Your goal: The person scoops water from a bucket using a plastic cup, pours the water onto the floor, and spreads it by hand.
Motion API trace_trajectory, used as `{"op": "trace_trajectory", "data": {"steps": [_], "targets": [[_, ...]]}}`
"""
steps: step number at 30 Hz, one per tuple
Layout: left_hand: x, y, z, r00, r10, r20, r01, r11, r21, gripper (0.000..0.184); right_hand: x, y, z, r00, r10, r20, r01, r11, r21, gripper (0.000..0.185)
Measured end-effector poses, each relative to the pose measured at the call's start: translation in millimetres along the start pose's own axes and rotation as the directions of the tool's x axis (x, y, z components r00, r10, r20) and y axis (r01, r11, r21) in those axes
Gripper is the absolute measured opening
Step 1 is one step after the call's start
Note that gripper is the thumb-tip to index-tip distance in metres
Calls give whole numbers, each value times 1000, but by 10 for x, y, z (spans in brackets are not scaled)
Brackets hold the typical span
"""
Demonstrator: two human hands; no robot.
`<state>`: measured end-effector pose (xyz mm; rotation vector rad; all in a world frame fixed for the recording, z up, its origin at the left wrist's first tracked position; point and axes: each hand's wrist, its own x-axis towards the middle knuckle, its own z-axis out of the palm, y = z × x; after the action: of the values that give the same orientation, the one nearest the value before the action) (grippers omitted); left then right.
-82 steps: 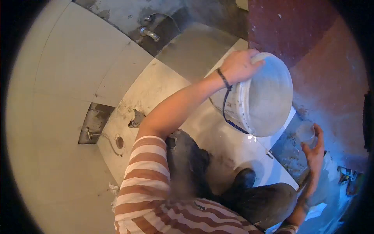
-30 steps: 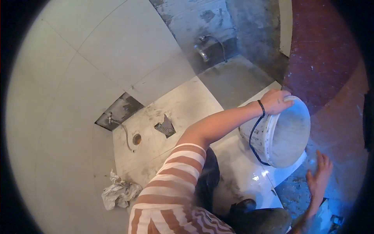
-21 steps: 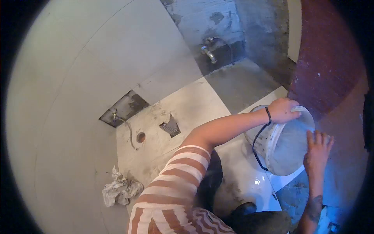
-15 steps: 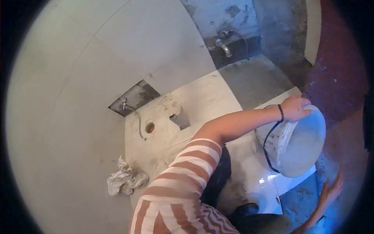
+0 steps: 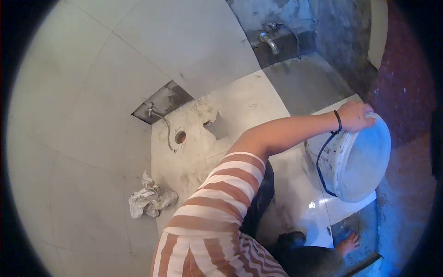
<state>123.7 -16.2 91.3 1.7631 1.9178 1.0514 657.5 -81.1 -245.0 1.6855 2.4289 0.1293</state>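
My left hand [image 5: 357, 116] grips the upper rim of a white plastic bucket [image 5: 327, 154], which is tipped on its side with its mouth facing right. The bucket's dark handle hangs down its near side. Low at the right, my right hand [image 5: 348, 242] rests by the dark, wet floor strip [image 5: 362, 226], its fingers apart and nothing seen in them. My knee hides part of that arm.
A crumpled cloth or paper [image 5: 152, 196] lies at lower left. A round drain hole [image 5: 180, 137] and a broken tile opening [image 5: 216, 125] are in the floor. One tap [image 5: 150, 109] has a hose; another metal tap [image 5: 269, 43] is at the top.
My right hand held a clear cup earlier, then appeared without it, reached to the bucket mouth and has dropped to the floor strip. My left hand still holds the bucket; the view has shifted.
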Motion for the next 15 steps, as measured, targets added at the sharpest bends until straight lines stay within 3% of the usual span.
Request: {"op": "trace_trajectory", "data": {"steps": [2, 3, 5, 6, 8, 9, 11, 12, 14, 15], "targets": [[16, -13, 30, 999, -39, 1, 39, 999, 18, 50, -100, -33, -289, 986, 37, 163, -48, 997, 60, 68], [5, 7, 45, 999, -36, 1, 35, 999, 18, 50, -136, 89, -93, 986, 40, 161, -50, 997, 60, 68], [-1, 45, -38, 998, -51, 24, 51, 998, 21, 50, -87, 323, 604, 984, -65, -168, 91, 984, 150, 71], [-10, 48, -69, 998, -54, 20, 53, 998, 35, 50, -41, 218, 486, 982, -71, -172, 99, 982, 161, 71], [-17, 61, -57, 998, -67, 20, 66, 996, 66, 50, 10, 106, 116, 967, 254, 16, -255, 966, 47, 60], [-23, 51, -34, 997, -68, 24, 66, 995, 70, 50, -16, 86, 210, 967, 254, 20, -255, 966, 51, 60], [-9, 8, 3, 998, -68, 0, 68, 995, 72, 49, 9, 10, 285, 994, 40, -99, -30, 995, 97, 67], [9, -16, 9, 998, -68, -7, 69, 995, 72, 49, 30, -62, 274, 994, 35, -104, -25, 995, 95, 67], [-6, -64, 13, 1000, 16, 8, -16, 997, 75, 49, -49, -310, 92, 984, -175, -25, 176, 980, 91, 73], [-31, -43, -17, 1000, 13, 2, -13, 997, 75, 49, -93, -377, 94, 981, -148, -129, 168, 973, 161, 78]]}}
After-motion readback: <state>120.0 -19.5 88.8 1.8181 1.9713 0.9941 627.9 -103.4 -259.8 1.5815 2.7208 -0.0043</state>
